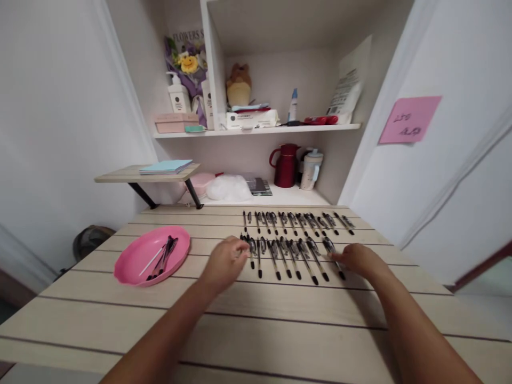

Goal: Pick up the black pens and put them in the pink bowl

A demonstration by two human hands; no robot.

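Two rows of black-capped pens lie side by side on the slatted wooden table, the back row (296, 224) and the front row (294, 258). My left hand (226, 261) is at the left end of the front row, its fingers curled together beside the leftmost pens; what they hold, if anything, is hidden. At the other end, my right hand (360, 258) has its fingertips closed on the rightmost pen (335, 260), which rests a little apart from its neighbours. A pink plastic dish (124, 261) to the left contains several more pens (165, 258).
Behind the dish stands a small raised shelf (116, 175) with blue-topped papers (166, 167). At the back are a red jug (285, 165), a pale cup (311, 170) and a white plastic bag (229, 188). A pink note (410, 120) is stuck on the right wall.
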